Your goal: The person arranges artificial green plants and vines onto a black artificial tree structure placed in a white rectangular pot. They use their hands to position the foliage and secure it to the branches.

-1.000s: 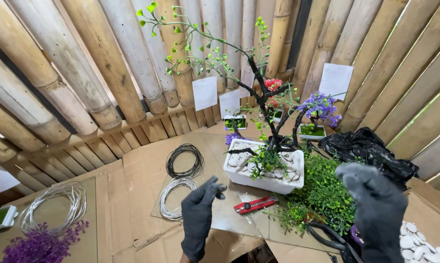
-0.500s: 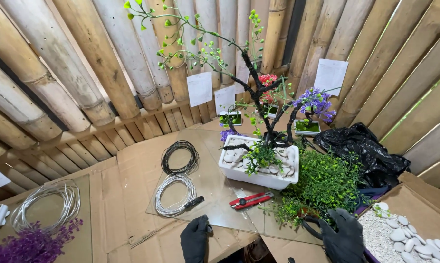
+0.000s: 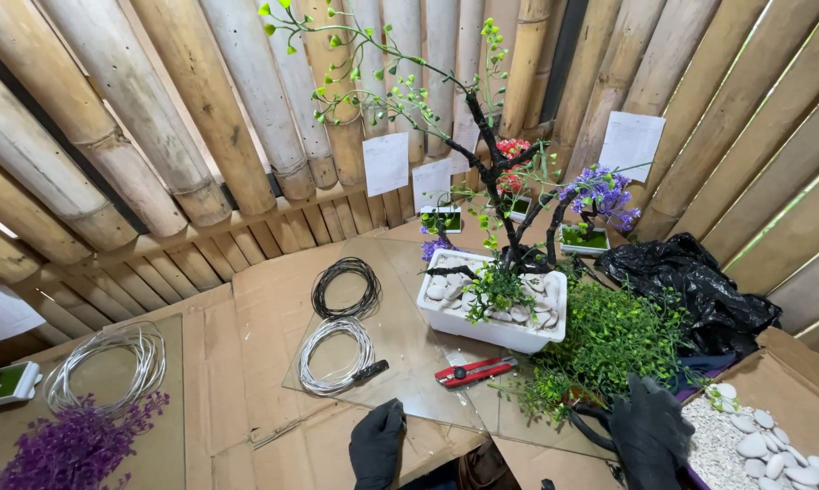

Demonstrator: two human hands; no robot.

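Left hand (image 3: 378, 445) in black glove, low at the frame's bottom edge, fingers curled, resting on the brown cardboard (image 3: 246, 381) near the glass sheet's (image 3: 400, 363) front edge. Right hand (image 3: 650, 440) also black-gloved, spread over a black curved handle (image 3: 589, 428), touching the green artificial foliage clump (image 3: 609, 345), beside the box of white pebbles (image 3: 754, 445).

1. The scene is evenly and brightly lit by soft, diffuse light; only faint shadows are cast beneath the white planter (image 3: 493, 313).
2. Daylight is admitted through gaps in the bamboo wall (image 3: 201, 118) at 9 o'clock and 3 o'clock.
3. Mild glare is seen on the glass sheet (image 3: 409, 349).
4. Wide-angle distortion is observed: poles are bowed outward toward the edges.
5. Sharp focus is held throughout.
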